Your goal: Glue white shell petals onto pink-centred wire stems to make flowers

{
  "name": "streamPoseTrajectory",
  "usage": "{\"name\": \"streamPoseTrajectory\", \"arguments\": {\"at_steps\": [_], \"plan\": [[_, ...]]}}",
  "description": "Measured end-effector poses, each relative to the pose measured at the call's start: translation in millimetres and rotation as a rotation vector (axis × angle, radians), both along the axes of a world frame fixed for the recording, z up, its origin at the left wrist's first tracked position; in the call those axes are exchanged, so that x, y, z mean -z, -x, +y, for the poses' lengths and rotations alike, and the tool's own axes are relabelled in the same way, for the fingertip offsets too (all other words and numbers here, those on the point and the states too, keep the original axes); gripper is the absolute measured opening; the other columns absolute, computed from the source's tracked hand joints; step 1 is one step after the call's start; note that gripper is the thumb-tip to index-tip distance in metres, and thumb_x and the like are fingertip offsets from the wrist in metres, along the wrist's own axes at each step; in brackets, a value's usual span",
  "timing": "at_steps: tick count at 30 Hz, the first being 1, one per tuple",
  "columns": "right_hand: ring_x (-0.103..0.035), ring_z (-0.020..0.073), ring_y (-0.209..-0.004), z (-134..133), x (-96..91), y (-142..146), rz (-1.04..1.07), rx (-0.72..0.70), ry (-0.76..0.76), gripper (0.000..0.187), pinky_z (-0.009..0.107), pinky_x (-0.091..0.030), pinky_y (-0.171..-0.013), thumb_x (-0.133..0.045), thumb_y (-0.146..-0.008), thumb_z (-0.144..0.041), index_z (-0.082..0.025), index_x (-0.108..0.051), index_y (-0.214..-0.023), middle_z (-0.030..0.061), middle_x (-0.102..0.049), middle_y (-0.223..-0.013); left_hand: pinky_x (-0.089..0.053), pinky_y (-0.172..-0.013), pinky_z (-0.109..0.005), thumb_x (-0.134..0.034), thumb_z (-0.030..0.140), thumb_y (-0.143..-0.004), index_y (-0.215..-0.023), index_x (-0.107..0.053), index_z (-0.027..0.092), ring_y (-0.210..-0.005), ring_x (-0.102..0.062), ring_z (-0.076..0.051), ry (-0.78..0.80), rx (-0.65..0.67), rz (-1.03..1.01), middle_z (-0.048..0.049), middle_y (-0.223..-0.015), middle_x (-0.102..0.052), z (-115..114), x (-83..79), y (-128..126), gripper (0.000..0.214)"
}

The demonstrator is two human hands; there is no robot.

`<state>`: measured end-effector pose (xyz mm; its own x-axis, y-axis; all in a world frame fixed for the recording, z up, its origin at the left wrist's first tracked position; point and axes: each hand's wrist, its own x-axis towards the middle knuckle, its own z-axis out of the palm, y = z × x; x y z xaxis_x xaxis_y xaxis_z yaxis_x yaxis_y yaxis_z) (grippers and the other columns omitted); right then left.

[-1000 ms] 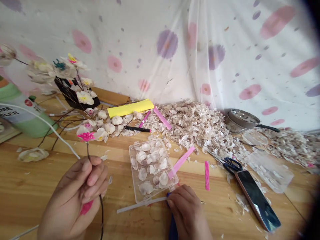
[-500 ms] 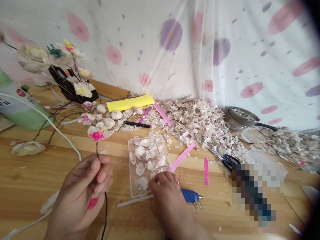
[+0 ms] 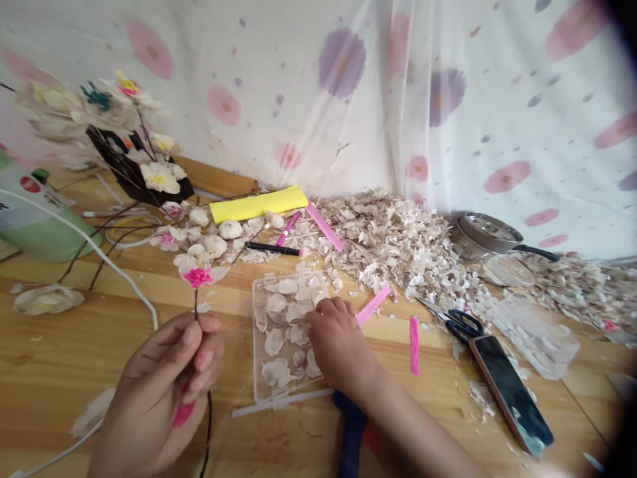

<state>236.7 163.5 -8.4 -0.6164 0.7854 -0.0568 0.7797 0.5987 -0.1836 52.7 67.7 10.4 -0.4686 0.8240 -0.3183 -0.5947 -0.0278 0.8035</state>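
Left hand (image 3: 156,388): thumb and fingertips clamped on the dark stem (image 3: 196,304).
Pink-centred flower (image 3: 198,276): atop that stem, above the fist; a slackened pinch could let it twist.
Right hand (image 3: 341,335): over the clear tray (image 3: 259,358); fingertips hidden, grip cannot be told.
Pale petals (image 3: 273,343): apparently brittle; hard pinching could crack one.
Blue tool (image 3: 350,431): near the right forearm; a careless sweep could knock it.

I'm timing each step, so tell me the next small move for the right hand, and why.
Probably pinch up one of the pale petals with the right hand: that hand is over the right side of the clear box where they lie, while the left hand holds the pink-centred flower upright by its dark stem.
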Motion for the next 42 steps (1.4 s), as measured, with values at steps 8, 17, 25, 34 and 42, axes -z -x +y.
{"name": "streamPoseTrajectory", "arguments": {"at_steps": [8, 17, 25, 34, 42], "plan": [[-0.053, 0.0211, -0.088, 5, -33.2, -4, -0.01, -0.069, 0.06, 0.016, 0.034, -0.039, -0.082, -0.054, -0.091, -0.016, -0.018, -0.062, -0.077, 0.006, -0.064, -0.089, -0.032, -0.031, -0.01, -0.085, 0.036, -0.062, -0.074, -0.07, 0.02, -0.035, -0.037, -0.002, 0.013, 0.034, -0.002, 0.006, -0.049, -0.047, -2, 10.3, 2, 0.025], [-0.058, 0.0275, -0.099, 25, -23.5, 11, -0.112, -0.228, 0.117, 0.014, 0.04, -0.04, -0.091, -0.053, -0.09, -0.019, -0.013, -0.064, -0.096, 0.0136, -0.067, -0.101, -0.035, -0.034, -0.008, -0.086, 0.039, -0.06, -0.074, -0.071, 0.022, -0.035, -0.041, -0.001, 0.06, 0.057, -0.024, 0.0066, -0.049, -0.048, -1, 3.7, 1, 0.026], [-0.059, 0.019, -0.101, -8, -34.9, -1, 0.165, -0.358, 0.311, 0.005, 0.029, -0.041, -0.092, -0.059, -0.089, -0.018, -0.018, -0.064, -0.091, 0.0044, -0.069, -0.102, -0.034, -0.033, -0.008, -0.086, 0.039, -0.06, -0.073, -0.071, 0.022, -0.034, -0.039, -0.001, 0.055, 0.046, -0.031, 0.0069, -0.048, -0.047, -3, 7.0, 1, 0.026], [-0.058, 0.023, -0.096, 49, -12.0, 3, 0.093, -0.124, 0.055, 0.018, 0.034, -0.038, -0.085, -0.056, -0.085, -0.006, -0.016, -0.069, -0.093, 0.0098, -0.07, -0.098, -0.035, -0.033, -0.009, -0.083, 0.035, -0.065, -0.075, -0.07, 0.02, -0.034, -0.04, -0.001, 0.016, 0.057, -0.013, 0.006, -0.05, -0.049, -3, 8.3, 5, 0.022], [-0.056, 0.024, -0.09, 59, 7.9, 9, -0.002, -0.103, -0.006, 0.016, 0.034, -0.036, -0.079, -0.056, -0.078, -0.004, -0.014, -0.067, -0.082, 0.0099, -0.069, -0.087, -0.034, -0.032, -0.009, -0.085, 0.035, -0.061, -0.073, -0.07, 0.02, -0.035, -0.038, -0.002, 0.02, 0.038, -0.002, 0.0055, -0.049, -0.049, -2, 10.1, 4, 0.025]]}}
